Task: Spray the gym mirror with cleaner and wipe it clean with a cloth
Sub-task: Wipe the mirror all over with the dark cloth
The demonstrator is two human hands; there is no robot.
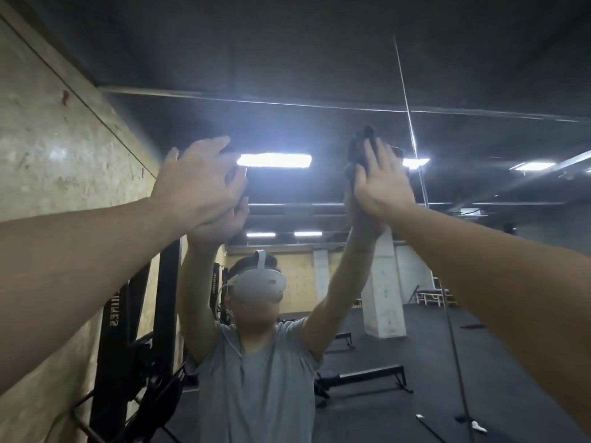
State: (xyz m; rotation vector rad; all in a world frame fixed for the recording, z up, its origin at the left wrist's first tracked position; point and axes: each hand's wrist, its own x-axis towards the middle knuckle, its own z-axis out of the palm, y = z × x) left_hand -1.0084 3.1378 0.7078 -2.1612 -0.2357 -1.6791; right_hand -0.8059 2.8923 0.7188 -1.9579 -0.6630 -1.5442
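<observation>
Head view: the right hand (380, 183), fingers straight, presses a dark cloth (359, 148) flat against the mirror (479, 251), high near its top edge. The left hand (198, 183) is raised beside it, fingers loosely spread, at the glass; what it holds, if anything, cannot be told. The mirror reflects a person in a grey shirt (256, 378).

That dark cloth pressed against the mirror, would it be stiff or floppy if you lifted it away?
Probably floppy: the dark cloth bunches in soft folds above the right hand. Likely light, since flat fingers alone pin it to the mirror.
</observation>
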